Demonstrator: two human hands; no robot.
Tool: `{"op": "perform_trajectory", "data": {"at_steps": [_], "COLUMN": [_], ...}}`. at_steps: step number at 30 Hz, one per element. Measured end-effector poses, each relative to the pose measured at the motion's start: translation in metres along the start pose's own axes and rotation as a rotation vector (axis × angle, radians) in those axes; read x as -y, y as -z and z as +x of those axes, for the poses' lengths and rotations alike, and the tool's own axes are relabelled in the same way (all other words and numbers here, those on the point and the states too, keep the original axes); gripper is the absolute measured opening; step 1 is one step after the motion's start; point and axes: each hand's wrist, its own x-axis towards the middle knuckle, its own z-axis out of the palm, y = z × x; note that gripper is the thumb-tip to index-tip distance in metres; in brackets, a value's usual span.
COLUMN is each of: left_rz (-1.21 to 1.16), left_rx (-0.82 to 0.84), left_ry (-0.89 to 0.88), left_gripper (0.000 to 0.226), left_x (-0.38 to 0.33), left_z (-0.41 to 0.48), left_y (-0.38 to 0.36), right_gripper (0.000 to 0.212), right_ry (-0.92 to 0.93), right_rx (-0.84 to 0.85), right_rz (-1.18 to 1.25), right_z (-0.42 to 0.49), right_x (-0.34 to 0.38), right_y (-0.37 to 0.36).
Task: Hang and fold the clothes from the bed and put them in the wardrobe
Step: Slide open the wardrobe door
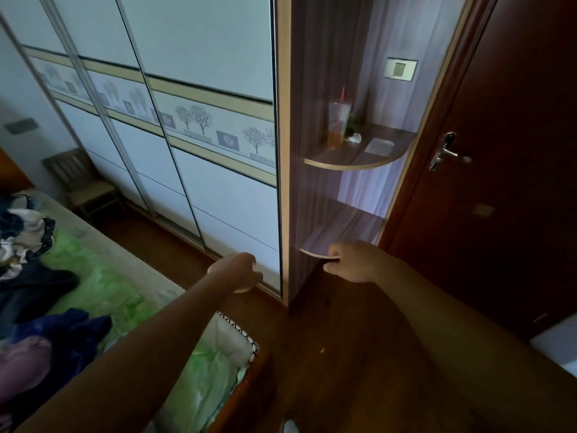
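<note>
The clothes [28, 245] lay unfolded in a rumpled heap on the bed [103, 289], well back from the edge facing the wardrobe [212, 195]. Dark and white pieces sat toward its far end, then a black garment [31, 289], a blue one [71, 332] and a mauve one [22, 360] nearer. The wardrobe's pale sliding doors, banded with drawn trees, stood shut alongside the green-covered bed.

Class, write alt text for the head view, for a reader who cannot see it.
The left hand and right hand reach, fingers curled, toward a closed wardrobe. Clothes lie heaped on the green bed at left, a brown door at right.
</note>
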Motion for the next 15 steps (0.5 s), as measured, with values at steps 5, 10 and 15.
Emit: {"op": "perform_trajectory", "data": {"at_steps": [5, 10, 15], "left_rz": [-0.033, -0.049, -0.096], "left_rx": [0.034, 0.013, 0.004], "left_ry": [0.086, 0.237, 0.41], "left_gripper": [0.057, 0.045, 0.046], "left_x": [0.032, 0.059, 0.089], "left_z": [0.066, 0.109, 0.147], "left_y": [0.019, 0.039, 0.049], "right_gripper": [0.044, 0.05, 0.051], "right_ry": [0.078, 0.178, 0.329], "right_rx": [0.045, 0.087, 0.126], "right_rz": [0.041, 0.026, -0.147], "right_z": [0.09, 0.184, 0.281], "right_x": [0.009, 0.031, 0.058], "right_y": [0.035, 0.054, 0.062]}}
